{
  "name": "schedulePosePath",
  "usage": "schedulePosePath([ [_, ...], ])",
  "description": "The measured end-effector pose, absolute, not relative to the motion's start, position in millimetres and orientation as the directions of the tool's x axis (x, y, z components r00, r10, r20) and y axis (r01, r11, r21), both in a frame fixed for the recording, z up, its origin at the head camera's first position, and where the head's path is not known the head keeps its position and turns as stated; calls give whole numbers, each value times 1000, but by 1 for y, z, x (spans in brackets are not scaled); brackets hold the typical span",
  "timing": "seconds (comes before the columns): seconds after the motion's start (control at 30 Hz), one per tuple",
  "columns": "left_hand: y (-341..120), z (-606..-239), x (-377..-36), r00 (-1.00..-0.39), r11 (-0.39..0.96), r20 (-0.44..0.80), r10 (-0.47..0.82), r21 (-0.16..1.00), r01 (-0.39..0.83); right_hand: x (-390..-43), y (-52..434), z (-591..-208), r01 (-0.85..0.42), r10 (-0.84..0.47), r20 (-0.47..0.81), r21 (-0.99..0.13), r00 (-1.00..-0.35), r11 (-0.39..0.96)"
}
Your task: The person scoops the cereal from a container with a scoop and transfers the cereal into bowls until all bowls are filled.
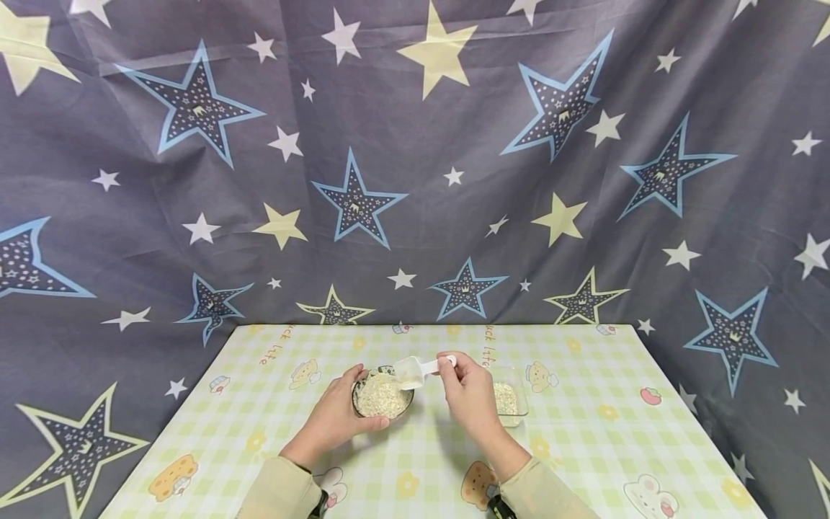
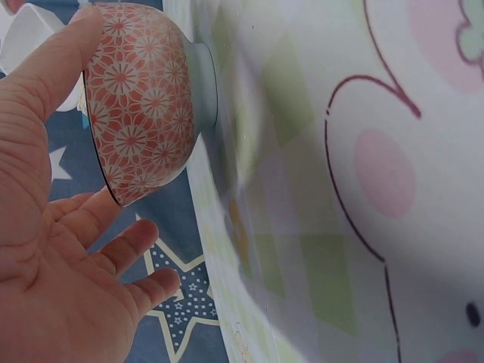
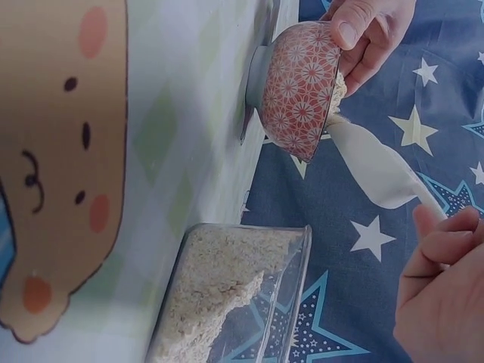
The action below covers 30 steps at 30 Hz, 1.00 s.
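A small bowl [image 2: 140, 102] with a red flower pattern outside stands on the table, full of pale oat flakes [image 1: 381, 396]. My left hand [image 1: 341, 411] holds it by the rim from the left, thumb on the near side and fingers round the far side. Between thumb and fingers, my right hand [image 1: 468, 393] grips the handle of a white plastic scoop [image 1: 410, 373]. The scoop's mouth tips down over the bowl's right rim, close above the oats. In the right wrist view, the scoop [image 3: 374, 166] shows its outside, so its inside is hidden there.
A clear rectangular container [image 3: 299, 261] with more oat flakes, heaped to one side, stands right of the bowl, partly behind my right hand. The checked tablecloth [image 1: 583, 447] carries printed cartoon figures. A star-patterned curtain [image 1: 415, 180] hangs behind the table and along its sides.
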State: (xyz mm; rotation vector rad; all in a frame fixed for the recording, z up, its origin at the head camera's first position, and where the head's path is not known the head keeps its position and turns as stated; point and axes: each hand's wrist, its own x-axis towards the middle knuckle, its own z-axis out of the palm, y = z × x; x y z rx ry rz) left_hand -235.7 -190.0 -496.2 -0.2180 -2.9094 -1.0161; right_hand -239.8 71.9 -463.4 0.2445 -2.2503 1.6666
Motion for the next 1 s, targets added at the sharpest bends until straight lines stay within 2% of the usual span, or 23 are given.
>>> schedulePosePath([
  [0.37, -190, -495, -234, -990, 767, 82, 111, 627, 138, -241, 70, -467, -461, 51, 515, -803, -856, 379],
  [0.73, -190, -495, -234, -990, 766, 89, 112, 626, 143, -238, 69, -469, -575, -45, 624, -687, -780, 445],
  [1.0, -191, -497, -236, -990, 765, 86, 114, 628, 143, -238, 67, -473, -705, -150, 744, -521, -652, 480],
])
